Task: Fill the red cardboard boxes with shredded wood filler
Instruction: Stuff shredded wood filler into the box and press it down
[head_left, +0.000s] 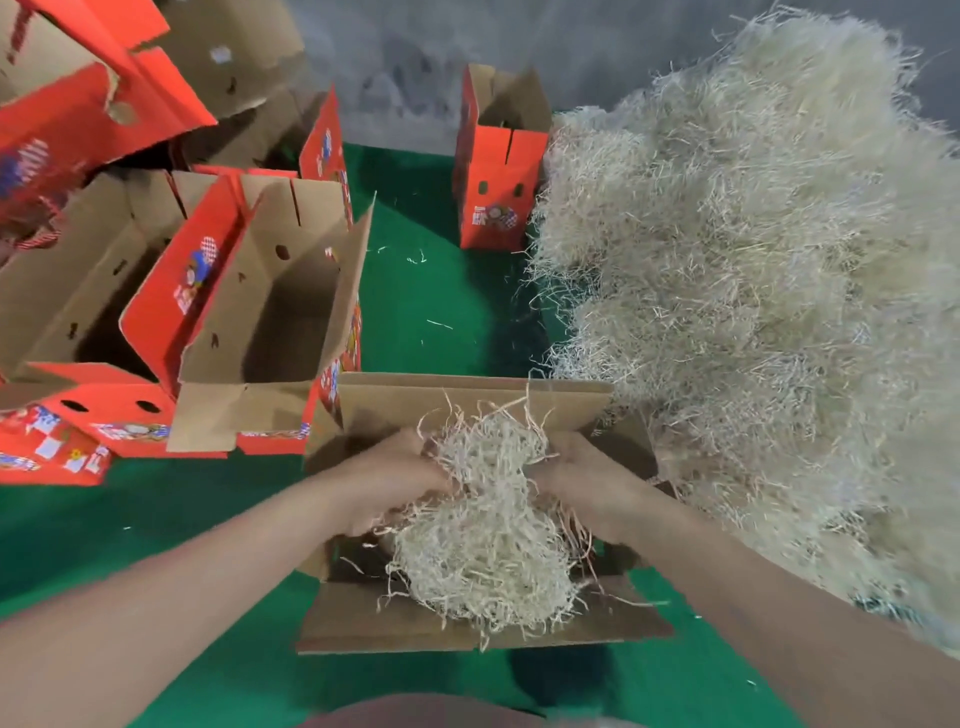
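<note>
Both hands, left (387, 480) and right (582, 486), press filler (483, 540) into a box (467, 400), fingers buried, state unclear; empty boxes (270, 312) left, filler heap (753, 286) right.

Both bare forearms reach in from the bottom corners toward the frame's lower centre. The left hand (395, 480) and right hand (582, 486) face each other, fingers curled closed around a clump of shredded wood filler (483, 525).

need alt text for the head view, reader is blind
Both bare hands, left hand and right hand, press a pale clump of shredded wood filler into an open cardboard box on green flooring. A large filler pile sits right, empty red boxes left.
</note>
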